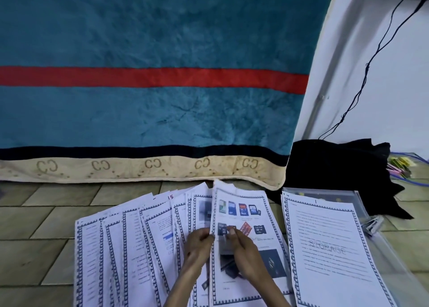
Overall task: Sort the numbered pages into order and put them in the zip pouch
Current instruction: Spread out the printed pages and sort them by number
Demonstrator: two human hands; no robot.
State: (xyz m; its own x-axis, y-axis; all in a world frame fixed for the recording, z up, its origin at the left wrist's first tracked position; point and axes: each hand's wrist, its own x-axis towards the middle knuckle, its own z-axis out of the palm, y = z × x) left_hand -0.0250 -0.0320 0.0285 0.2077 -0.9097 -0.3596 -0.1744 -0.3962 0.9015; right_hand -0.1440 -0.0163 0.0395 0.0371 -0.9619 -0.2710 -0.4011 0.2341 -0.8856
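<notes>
Setting: tiled floor [46, 216], with a teal blanket [151, 109] hanging behind it; the blanket carries a red stripe [151, 77] and a cream hem printed with paired letters. White wall to the far right, a black cable [371, 58] running down it

Far left of the hands: fanned pages [130, 248] overlapping on the floor, all with blue chequered borders. One sheet in the fan shows a handwritten "15" at its top edge; other numbers unreadable

Left hand [197, 246]: fingers curled, grip closed on the left edge of the picture page [243, 213], pinching it near mid-height. That edge is lifted off the fan beneath

Right hand [243, 253]: lies on top of the same page, just right of the left hand, fingers curled with the fingertips pressing on the printed memory-card pictures. Whether the thumb goes under the sheet cannot be told

Right of both hands, a little apart: a second stack [329, 248], top sheet plain text with a faint "STORAGE" watermark and a "1" at its head. It rests on the clear zip pouch [371, 216], whose edge shows beyond the stack's far and right sides

Beyond the pouch, against the wall: black cloth [336, 167], with coloured cords [404, 169] beside it
</notes>
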